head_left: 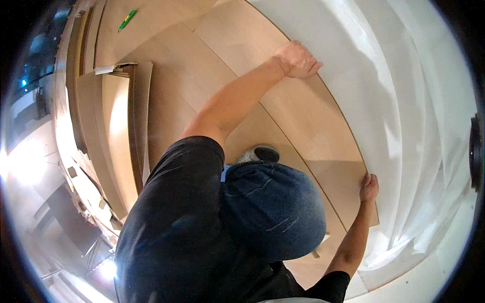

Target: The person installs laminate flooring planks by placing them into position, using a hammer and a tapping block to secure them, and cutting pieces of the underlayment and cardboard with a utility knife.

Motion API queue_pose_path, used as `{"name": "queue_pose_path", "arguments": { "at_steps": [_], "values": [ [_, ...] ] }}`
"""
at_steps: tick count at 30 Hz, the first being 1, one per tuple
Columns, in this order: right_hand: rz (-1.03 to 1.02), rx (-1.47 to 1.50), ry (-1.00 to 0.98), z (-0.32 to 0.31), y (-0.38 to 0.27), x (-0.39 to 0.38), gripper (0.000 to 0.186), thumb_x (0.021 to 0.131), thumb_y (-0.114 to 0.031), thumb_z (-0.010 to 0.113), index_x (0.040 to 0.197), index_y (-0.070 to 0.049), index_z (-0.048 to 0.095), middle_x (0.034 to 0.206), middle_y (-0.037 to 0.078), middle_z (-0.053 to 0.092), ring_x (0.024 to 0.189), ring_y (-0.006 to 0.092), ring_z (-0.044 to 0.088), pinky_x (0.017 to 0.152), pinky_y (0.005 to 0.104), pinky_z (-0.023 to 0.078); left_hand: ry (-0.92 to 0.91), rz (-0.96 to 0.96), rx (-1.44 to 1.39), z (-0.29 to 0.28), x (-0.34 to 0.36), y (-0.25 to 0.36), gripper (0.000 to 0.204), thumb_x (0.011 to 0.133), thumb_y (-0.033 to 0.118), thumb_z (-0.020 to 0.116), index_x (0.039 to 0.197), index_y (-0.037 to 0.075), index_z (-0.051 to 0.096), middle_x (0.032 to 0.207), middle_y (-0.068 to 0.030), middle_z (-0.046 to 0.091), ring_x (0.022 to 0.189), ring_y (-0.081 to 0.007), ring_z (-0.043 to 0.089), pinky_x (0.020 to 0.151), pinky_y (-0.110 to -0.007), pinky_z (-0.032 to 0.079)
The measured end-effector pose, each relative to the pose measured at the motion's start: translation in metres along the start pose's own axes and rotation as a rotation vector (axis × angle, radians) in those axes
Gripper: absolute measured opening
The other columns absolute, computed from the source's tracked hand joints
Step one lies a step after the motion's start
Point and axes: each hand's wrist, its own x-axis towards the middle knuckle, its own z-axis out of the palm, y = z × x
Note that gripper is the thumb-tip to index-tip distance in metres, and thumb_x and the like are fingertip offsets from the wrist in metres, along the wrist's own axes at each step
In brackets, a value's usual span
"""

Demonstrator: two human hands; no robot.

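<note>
A long light-brown floor plank [313, 126] lies at an angle along the edge of the laid flooring. A dark seam runs between it and the neighbouring planks. My left hand [298, 59] is closed over the plank's outer long edge, fingers curled and partly hidden. Nearer to me, my right hand [370, 188] grips the same edge close to the plank's end. My bent knee in blue denim [273, 207] is between my arms, with the tip of a grey and black shoe [260, 153] just beyond it.
White sheet underlay [353, 60] spreads in folds to the right. At left stands an opened cardboard box [91, 116] with planks in it. A green and yellow pen-like tool [127, 20] lies on the laid flooring [166, 60]. A small wooden piece [318, 250] shows beside my knee.
</note>
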Motion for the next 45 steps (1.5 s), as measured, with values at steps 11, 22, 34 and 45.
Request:
{"name": "queue_pose_path", "arguments": {
  "at_steps": [11, 22, 34, 45],
  "values": [
    [0.363, -0.126, -0.136, -0.014, 0.042, -0.043, 0.053, 0.107, -0.05, 0.042, 0.113, -0.005, 0.069, 0.112, 0.025, 0.07, 0.107, 0.0463, 0.064, 0.093, 0.0559, 0.048, 0.024, 0.03, -0.036, 0.045, -0.002, -0.017, 0.046, 0.108, 0.039, 0.044, 0.091, 0.006, 0.072, 0.093, -0.0189, 0.073, 0.086, -0.0383, 0.068, 0.08, -0.05, 0.052],
    [0.442, -0.088, 0.214, 0.038, 0.071, -0.071, 0.048, 0.107, -0.044, 0.042, 0.1, -0.008, 0.073, 0.107, 0.016, 0.073, 0.107, 0.0352, 0.065, 0.097, 0.0519, 0.048, 0.066, 0.151, 0.251, 0.084, 0.024, -0.029, 0.052, 0.109, 0.036, 0.038, 0.089, 0.003, 0.071, 0.09, -0.0203, 0.072, 0.087, -0.0422, 0.068, 0.078, -0.052, 0.051],
    [0.861, 0.118, 0.244, 0.106, 0.074, -0.37, 0.056, 0.093, -0.007, 0.06, 0.148, -0.005, 0.046, 0.158, 0.016, 0.044, 0.145, 0.0404, 0.04, 0.12, 0.0486, 0.034, -0.021, 0.159, 0.218, 0.086, 0.048, -0.071, 0.051, 0.109, 0.036, 0.039, 0.102, -0.002, 0.072, 0.104, -0.027, 0.07, 0.095, -0.0459, 0.066, 0.084, -0.056, 0.052],
    [0.611, -0.294, -0.051, 0.177, 0.025, -0.493, 0.019, 0.089, -0.021, 0.063, 0.103, -0.012, 0.071, 0.118, 0.009, 0.064, 0.121, 0.0295, 0.056, 0.115, 0.0449, 0.037, -0.113, 0.117, -0.05, 0.064, -0.155, 0.128, 0.043, 0.097, 0.032, 0.064, 0.133, 0.01, 0.066, 0.143, -0.0196, 0.057, 0.134, -0.0392, 0.05, 0.109, -0.054, 0.043]
  ]
}}
